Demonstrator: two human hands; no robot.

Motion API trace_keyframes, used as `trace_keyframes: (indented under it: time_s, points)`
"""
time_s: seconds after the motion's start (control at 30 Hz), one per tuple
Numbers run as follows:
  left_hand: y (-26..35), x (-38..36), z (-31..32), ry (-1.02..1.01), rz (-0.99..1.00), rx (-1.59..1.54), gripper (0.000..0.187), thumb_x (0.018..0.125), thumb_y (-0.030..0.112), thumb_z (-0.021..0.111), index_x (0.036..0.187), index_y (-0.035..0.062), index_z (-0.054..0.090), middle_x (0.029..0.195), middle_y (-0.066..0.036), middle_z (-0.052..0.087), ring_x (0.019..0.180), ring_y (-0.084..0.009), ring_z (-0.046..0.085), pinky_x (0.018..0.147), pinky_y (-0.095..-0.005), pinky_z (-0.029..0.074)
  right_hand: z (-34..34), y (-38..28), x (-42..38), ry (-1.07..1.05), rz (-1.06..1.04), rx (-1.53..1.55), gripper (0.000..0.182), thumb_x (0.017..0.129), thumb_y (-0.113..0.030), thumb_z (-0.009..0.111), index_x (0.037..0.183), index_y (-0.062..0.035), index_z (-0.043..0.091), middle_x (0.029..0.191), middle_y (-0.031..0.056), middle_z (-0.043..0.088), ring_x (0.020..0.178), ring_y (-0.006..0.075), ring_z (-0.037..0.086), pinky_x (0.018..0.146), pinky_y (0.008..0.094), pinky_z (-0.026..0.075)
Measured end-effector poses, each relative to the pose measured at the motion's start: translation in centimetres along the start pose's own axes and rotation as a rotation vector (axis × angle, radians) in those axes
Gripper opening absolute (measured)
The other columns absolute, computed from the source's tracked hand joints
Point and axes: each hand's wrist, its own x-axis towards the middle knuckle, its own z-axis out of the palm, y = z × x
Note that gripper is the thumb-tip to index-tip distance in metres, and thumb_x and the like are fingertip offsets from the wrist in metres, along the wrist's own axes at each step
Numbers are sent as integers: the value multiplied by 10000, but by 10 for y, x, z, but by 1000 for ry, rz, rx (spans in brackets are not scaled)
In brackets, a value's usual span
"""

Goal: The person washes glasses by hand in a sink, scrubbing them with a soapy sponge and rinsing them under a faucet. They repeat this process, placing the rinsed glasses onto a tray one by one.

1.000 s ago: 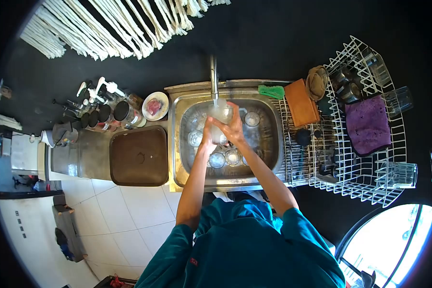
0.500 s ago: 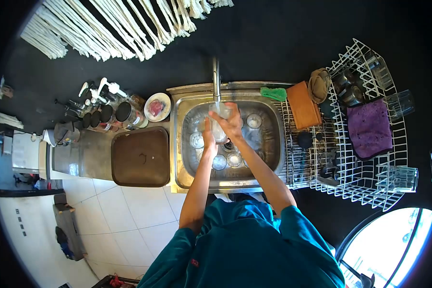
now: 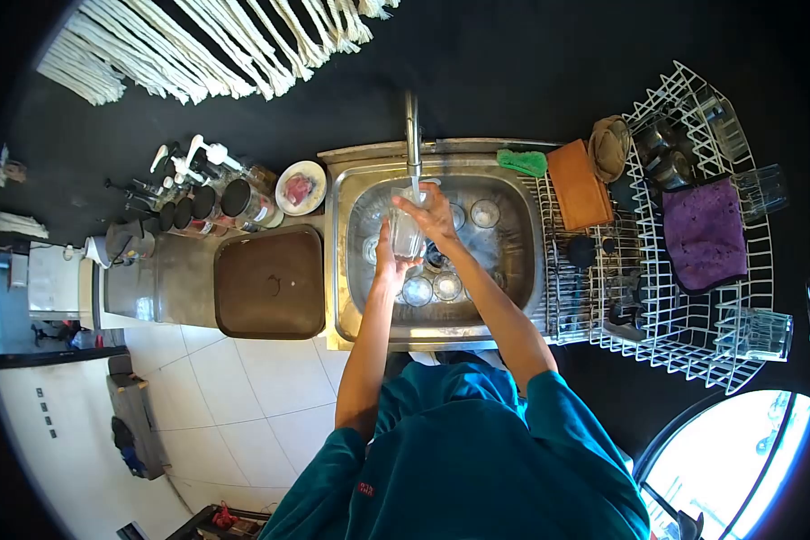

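Note:
A clear drinking glass [image 3: 407, 236] is held between my two hands under the faucet [image 3: 413, 135], over the metal sink [image 3: 332, 270]. My left hand [image 3: 392, 262] supports the lower end of the glass, with its fingers around it. Near the upper end, my right hand [image 3: 432, 216] grips the glass from the right side. Water runs from the spout onto the glass and the hands. Several other glasses, such as one near the front [image 3: 418, 291] and one at the back right [image 3: 485, 213], stand on the sink bottom.
Left of the sink are a brown tray [image 3: 270, 283], a plate [image 3: 316, 173] with something pink, and several pump bottles and jars. To the right lie a green sponge [image 3: 522, 163], an orange cloth [image 3: 578, 187] and a white wire rack [image 3: 684, 315] with glasses and a purple cloth [image 3: 704, 236].
The glass now shows more clearly between my hands and looks more upright in view. My right hand has shifted slightly on it. The whole view has shifted a little.

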Motion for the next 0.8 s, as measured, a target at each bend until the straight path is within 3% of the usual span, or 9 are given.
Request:
trace_keyframes:
  time_s: [0.13, 0.2, 0.33, 0.43, 0.5, 0.57, 0.6, 0.67, 0.8]
  points:
    - [-1, -2, 3, 211, 38, -36, 524, 864, 576, 447, 1088, 114, 551, 900, -54, 639, 697, -176, 618, 470, -333, 469, 3, 6, -7, -53, -11, 151, 678, 613, -326, 842, 1122, -30, 506, 893, 132, 644, 794, 178, 597, 713, 296, 480]
    - [1, -2, 6, 283, 42, -37, 499, 857, 558, 483, 1079, 116, 552, 890, -54, 635, 690, -174, 612, 466, -334, 455, 6, 22, -5, -67, 10, 466, 775, 620, -320, 841, 1223, -12, 463, 904, 113, 648, 816, 156, 594, 717, 286, 481]
    - [16, -3, 12, 488, 210, 161, 435, 843, 496, 522, 1065, 123, 554, 894, -44, 626, 717, -180, 601, 527, -357, 448, -8, 23, -17, -26, 109, 487, 861, 633, -320, 835, 1297, 14, 402, 922, 113, 646, 805, 141, 587, 716, 281, 480]
    - [16, 10, -1, 459, 188, 120, 423, 849, 471, 503, 1103, 135, 544, 981, -47, 617, 821, -198, 593, 649, -408, 458, -13, 11, -23, -95, 159, 427, 922, 626, -324, 836, 1325, 42, 360, 945, 133, 638, 820, 174, 591, 742, 286, 479]
    - [8, 18, -11, 392, 139, 22, 426, 855, 456, 493, 1129, 133, 538, 1032, -55, 610, 886, -211, 588, 707, -428, 455, -13, 3, -22, -79, -86, 54, 890, 623, -328, 833, 1335, -29, 391, 1169, 186, 516, 988, 266, 578, 818, 337, 475]
    - [1, 22, -11, 333, 83, -106, 456, 860, 446, 475, 1176, 120, 522, 1091, -66, 601, 945, -237, 587, 748, -452, 469, -10, -1, -27, -27, -186, -62, 894, 608, -335, 838, 1328, -30, 403, 1150, 183, 512, 1021, 276, 559, 841, 346, 462]
    - [3, 20, -5, 329, 82, -107, 456, 860, 446, 475, 1176, 120, 522, 1091, -66, 601, 945, -237, 587, 748, -452, 469, -9, 0, -30, 16, -279, -179, 899, 594, -343, 843, 1321, -30, 415, 1130, 180, 507, 1053, 287, 539, 865, 356, 450]
    - [4, 12, 4, 533, 158, -150, 400, 851, 392, 500, 1057, 55, 565, 915, -90, 635, 726, -233, 630, 576, -379, 521, -11, 5, -34, -35, -297, -158, 892, 589, -339, 844, 1314, -34, 424, 1114, 175, 506, 1065, 285, 528, 878, 360, 444]
    - [6, 9, -7, 388, 241, -140, 368, 855, 345, 520, 1035, 29, 574, 933, -100, 635, 774, -232, 636, 608, -385, 530, -9, 14, -37, -73, -345, -117, 868, 595, -319, 839, 1307, -46, 425, 1066, 153, 496, 1028, 277, 531, 879, 377, 443]
